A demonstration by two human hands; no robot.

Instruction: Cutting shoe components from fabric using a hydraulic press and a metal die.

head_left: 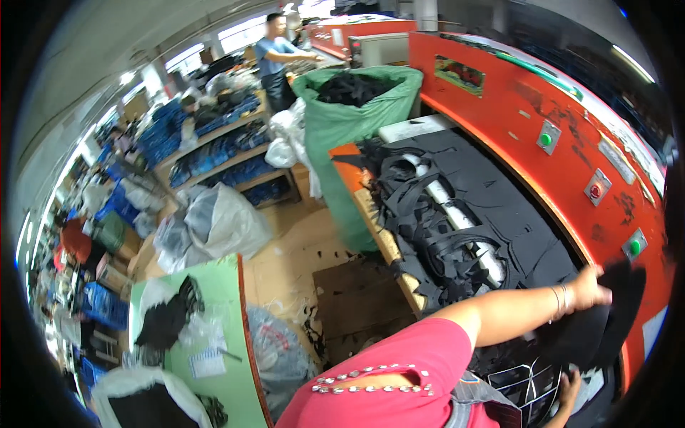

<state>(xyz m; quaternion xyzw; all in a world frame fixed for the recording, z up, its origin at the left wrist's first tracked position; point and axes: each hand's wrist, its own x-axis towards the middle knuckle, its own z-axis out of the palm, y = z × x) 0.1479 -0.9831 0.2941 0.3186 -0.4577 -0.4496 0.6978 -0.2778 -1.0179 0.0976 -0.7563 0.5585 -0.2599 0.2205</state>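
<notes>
My left hand [586, 289] reaches out at the right, with its fingers closed on the upper edge of black fabric pieces [581, 334]. The pieces hang in dark, partly blurred panels beside the red machine. Below them is my right hand [568, 391], its visible fingers stretched up near the pieces' lower edge. I cannot tell if it touches them. Close by my right hand is a white wire rack [526, 385]. Black cut-out scraps [446, 235] lie tangled along the work table, next to a flat black sheet [499, 189].
The long red machine [517, 107] with buttons borders the table on the right. Beyond the table stands a green sack [342, 135] of black scraps, with a person [275, 60] behind it. A green table [232, 307] and plastic bags [221, 217] are at the left.
</notes>
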